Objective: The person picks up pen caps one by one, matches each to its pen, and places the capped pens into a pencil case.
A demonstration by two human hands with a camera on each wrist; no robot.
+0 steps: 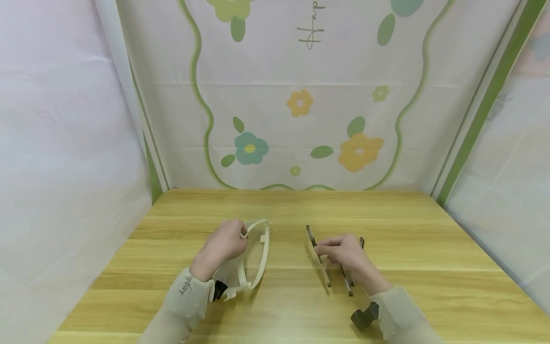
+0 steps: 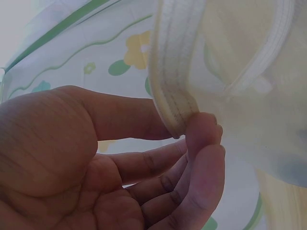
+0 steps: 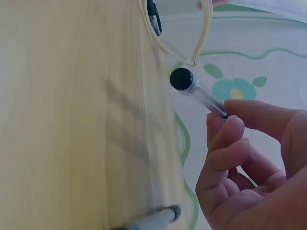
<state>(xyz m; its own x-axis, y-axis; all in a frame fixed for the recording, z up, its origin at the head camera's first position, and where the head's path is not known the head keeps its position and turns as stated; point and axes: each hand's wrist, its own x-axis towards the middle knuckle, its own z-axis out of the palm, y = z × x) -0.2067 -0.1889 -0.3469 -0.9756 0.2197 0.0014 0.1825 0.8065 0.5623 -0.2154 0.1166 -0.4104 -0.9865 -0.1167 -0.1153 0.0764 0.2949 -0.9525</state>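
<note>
My left hand (image 1: 227, 241) pinches the zipper edge of a see-through pouch (image 1: 265, 251) with cream trim. The pouch is unzipped, and its mouth gapes toward the right. In the left wrist view, thumb and fingertips grip a corner of the cream zipper band (image 2: 175, 62). A clear-barrelled pen (image 1: 324, 271) with dark ends is pinched between thumb and fingers of my right hand (image 1: 345, 252), raised over the table and slanted. In the right wrist view, the black end of this pen (image 3: 182, 79) points toward the pouch mouth.
Below the right hand, another pen (image 1: 347, 285) lies on the wooden table (image 1: 283, 310), with a further pen (image 1: 362, 242) beside it, partly hidden by the hand. A flower-print cloth (image 1: 275, 119) hangs behind the table's far edge, and pale cloth walls (image 1: 64, 143) flank both sides.
</note>
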